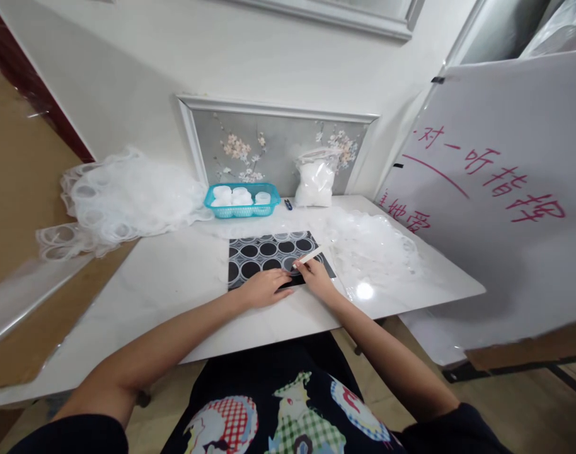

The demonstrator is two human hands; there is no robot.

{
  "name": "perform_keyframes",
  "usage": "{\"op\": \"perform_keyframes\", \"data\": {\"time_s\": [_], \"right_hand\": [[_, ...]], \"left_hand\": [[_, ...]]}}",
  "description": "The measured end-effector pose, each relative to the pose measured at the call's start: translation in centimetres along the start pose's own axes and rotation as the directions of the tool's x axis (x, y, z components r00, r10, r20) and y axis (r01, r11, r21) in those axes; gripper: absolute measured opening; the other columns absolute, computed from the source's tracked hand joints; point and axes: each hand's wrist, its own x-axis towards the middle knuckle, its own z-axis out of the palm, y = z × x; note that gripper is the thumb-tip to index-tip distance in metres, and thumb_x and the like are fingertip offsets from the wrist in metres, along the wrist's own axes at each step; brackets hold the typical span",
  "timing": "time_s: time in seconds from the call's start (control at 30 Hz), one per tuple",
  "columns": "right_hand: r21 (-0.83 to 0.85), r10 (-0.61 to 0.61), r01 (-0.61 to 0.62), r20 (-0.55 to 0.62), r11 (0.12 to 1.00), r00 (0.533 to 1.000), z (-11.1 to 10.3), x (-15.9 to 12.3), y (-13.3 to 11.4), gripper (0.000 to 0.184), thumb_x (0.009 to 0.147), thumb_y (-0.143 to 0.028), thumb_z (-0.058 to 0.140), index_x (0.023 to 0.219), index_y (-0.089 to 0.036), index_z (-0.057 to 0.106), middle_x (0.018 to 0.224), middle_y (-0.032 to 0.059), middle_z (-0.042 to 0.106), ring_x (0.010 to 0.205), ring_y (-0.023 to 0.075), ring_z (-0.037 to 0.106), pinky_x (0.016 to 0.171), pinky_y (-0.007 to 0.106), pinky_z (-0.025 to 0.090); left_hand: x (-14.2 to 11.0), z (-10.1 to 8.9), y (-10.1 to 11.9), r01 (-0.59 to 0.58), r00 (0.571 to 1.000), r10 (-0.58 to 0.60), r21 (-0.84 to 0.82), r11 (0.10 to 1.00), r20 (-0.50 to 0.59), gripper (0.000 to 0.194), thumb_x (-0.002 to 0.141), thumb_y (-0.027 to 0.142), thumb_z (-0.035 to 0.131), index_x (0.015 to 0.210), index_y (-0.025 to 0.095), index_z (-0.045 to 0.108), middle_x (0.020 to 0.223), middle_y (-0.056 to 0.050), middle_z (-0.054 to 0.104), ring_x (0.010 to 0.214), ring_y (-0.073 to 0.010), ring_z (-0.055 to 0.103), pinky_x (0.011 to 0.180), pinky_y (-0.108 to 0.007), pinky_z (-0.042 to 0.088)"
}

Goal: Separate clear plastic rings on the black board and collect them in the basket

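Observation:
A black mat (250, 252) lies on the white table, covered by a sheer white sheet patterned with rings, some with dark middles. My left hand (265, 288) rests flat at its front edge, fingers stretched toward the right and touching the sheet. Between the thumb and fingers of my right hand (316, 277) is a slim white pen-like stick (309, 256). Its lower tip points down and left at a ring near my left fingertips. Whether the tip touches the sheet, I cannot tell.
A heap of ringed sheer material (137, 195) fills the back left; more translucent material (373, 246) spreads to the right. Behind the mat stand a blue basket (241, 211) of white round pieces, small dark snips (288, 204) and a clear bag (315, 183) with white contents. A whiteboard (496, 252) leans at right.

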Motion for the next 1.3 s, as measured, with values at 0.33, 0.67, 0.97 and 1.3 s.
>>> {"op": "perform_keyframes", "data": {"time_s": [0.33, 0.67, 0.97, 1.3], "right_hand": [[-0.284, -0.238, 0.274, 0.156, 0.919, 0.959, -0.7, -1.8, -0.9, 0.028, 0.093, -0.022, 0.038, 0.094, -0.021, 0.066, 0.1, 0.0088, 0.07, 0.122, 0.0285, 0.049, 0.108, 0.05, 0.028], [-0.632, -0.12, -0.136, -0.346, 0.763, 0.931, -7.3, 7.9, 0.3, 0.036, 0.089, -0.017, 0.036, 0.101, -0.011, 0.069, 0.096, 0.0189, 0.069, 0.11, 0.0332, 0.053, 0.104, 0.06, 0.022], [-0.459, -0.091, -0.283, -0.638, 0.842, 0.765, -9.3, 6.9, 4.7, 0.031, 0.085, -0.029, 0.047, 0.094, -0.008, 0.068, 0.126, 0.0243, 0.055, 0.127, 0.0401, 0.035, 0.103, 0.061, 0.024], [-0.44, -0.333, 0.339, 0.093, 0.832, 0.938, -3.9, 5.3, 2.7, 0.025, 0.09, -0.03, 0.048, 0.098, -0.022, 0.071, 0.098, 0.0068, 0.072, 0.107, 0.0269, 0.055, 0.096, 0.041, 0.04]], "left_hand": [[-0.1, 0.4, -0.1, 0.033, 0.999, -0.033, -0.03, 0.999, 0.016, 0.04, 0.091, 0.04, 0.054, 0.117, 0.01, 0.059, 0.125, -0.016, 0.061, 0.116, -0.029, 0.058, 0.097, -0.04, 0.047], [-0.2, 0.1, -0.1, 0.068, 0.997, -0.066, -0.074, 0.995, 0.03, 0.053, 0.082, 0.053, 0.062, 0.117, 0.013, 0.06, 0.127, -0.015, 0.061, 0.116, -0.0297, 0.059, 0.094, -0.04, 0.049], [-0.7, 0.7, -0.7, 0.054, 0.998, -0.057, -0.117, 0.992, -0.017, 0.036, 0.09, 0.041, 0.058, 0.111, 0.014, 0.064, 0.122, -0.012, 0.064, 0.117, -0.0241, 0.058, 0.097, -0.035, 0.048], [-0.3, -0.1, -0.5, -0.013, 0.999, 0.007, -0.135, 0.991, -0.046, 0.045, 0.09, 0.045, 0.056, 0.121, 0.012, 0.057, 0.124, -0.014, 0.061, 0.114, -0.0269, 0.056, 0.098, -0.04, 0.046]]}}
